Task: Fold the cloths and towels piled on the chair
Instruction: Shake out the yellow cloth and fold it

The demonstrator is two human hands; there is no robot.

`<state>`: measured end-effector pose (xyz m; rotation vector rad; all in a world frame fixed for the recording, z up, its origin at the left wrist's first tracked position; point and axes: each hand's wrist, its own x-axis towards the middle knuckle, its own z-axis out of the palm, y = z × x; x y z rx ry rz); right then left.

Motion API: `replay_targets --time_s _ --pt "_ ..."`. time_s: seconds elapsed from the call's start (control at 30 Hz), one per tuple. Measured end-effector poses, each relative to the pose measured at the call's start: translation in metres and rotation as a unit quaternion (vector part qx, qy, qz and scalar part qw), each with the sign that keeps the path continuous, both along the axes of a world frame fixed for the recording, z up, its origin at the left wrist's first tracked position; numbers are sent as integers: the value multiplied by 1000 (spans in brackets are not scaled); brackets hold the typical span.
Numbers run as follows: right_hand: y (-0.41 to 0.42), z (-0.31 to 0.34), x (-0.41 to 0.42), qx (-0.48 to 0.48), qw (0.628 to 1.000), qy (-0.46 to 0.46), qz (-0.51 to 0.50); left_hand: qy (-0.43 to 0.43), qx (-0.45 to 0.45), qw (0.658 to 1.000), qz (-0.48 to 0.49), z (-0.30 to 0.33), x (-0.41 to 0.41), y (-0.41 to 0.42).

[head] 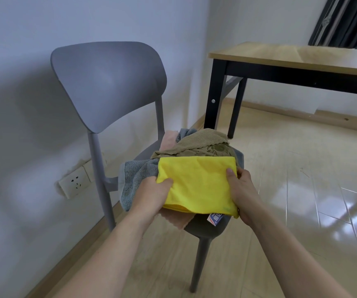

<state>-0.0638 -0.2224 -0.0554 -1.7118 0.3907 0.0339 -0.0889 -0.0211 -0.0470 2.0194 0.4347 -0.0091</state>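
A folded yellow cloth (197, 181) lies on top of the pile on the grey chair (108, 82). My left hand (151, 194) grips its left edge, thumb on top. My right hand (241, 190) grips its right edge, thumb on top as well. Under the yellow cloth lie a brown patterned towel (201, 145), a grey-blue towel (136, 175) hanging off the left side, and a pink cloth (169, 139) at the back. Another pink piece (175, 220) peeks out at the front, beside a blue and red label (215, 218).
A wooden table (291, 59) with black legs stands to the right behind the chair. The wall on the left carries a power socket (75, 182). Shiny light floor (291, 190) spreads to the right and front. Dark curtains (345, 20) hang at the top right.
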Motion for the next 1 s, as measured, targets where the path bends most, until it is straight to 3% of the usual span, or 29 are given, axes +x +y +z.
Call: replay_targets --time_s 0.13,0.23,0.3,0.43,0.53,0.67,0.8,0.9,1.0 --pt "1 -2 -1 28 999 19 18 -163 7 986 37 11 -3 -7" --pt "0 1 0 57 998 26 19 -253 20 967 -4 25 -11 -22" --pt "-1 6 0 102 994 32 8 -267 19 960 -77 28 -16 -36" --pt "-5 15 -5 281 958 53 28 -236 21 950 -205 18 -27 -65" --pt "-10 16 -6 313 946 59 55 -190 47 944 -264 8 -29 -74" --pt "-14 15 -8 307 944 43 115 -152 -54 952 -260 10 -28 -73" --pt "-13 19 -14 258 950 26 173 -191 -131 964 -132 14 -17 -64" --pt "-8 19 -17 178 970 9 168 -206 -106 971 -57 17 -4 -48" --pt "-5 18 -18 55 983 10 173 -178 -128 973 -75 19 6 -31"
